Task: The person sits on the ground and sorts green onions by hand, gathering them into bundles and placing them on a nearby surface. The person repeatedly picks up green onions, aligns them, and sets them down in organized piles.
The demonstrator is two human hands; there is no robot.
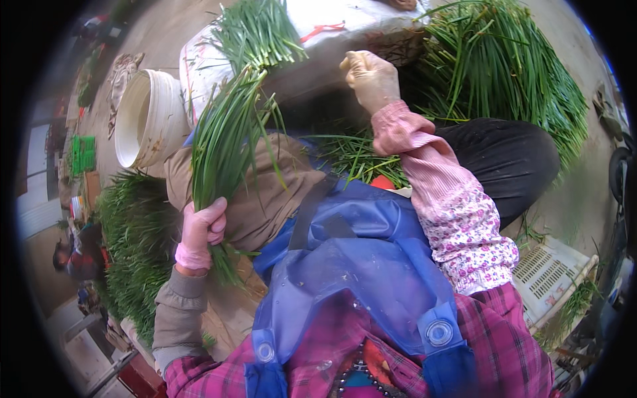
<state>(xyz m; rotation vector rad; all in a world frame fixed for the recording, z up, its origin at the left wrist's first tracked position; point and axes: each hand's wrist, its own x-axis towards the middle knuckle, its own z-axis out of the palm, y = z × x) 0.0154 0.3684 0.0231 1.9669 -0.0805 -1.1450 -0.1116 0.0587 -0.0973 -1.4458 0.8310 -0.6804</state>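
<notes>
My left hand (203,225), in a thin pink glove, is closed around a bunch of garlic chives (219,144). The long green leaves pass through the fist, and the pale cut ends point away from me. Those ends reach a second bunch of chives (256,32) lying on a white woven sack (199,62). My right hand (369,79), in a pale glove, is curled into a fist at the near side of the sack. Nothing shows between its fingers. Loose chive leaves (363,156) lie below it between my legs.
A large heap of chives (502,64) rises at the right, beside my knee. A white plastic bucket (149,119) lies tipped at the left, above another chive pile (134,248). A pale plastic crate (550,278) is at lower right. Another person (82,256) is at far left.
</notes>
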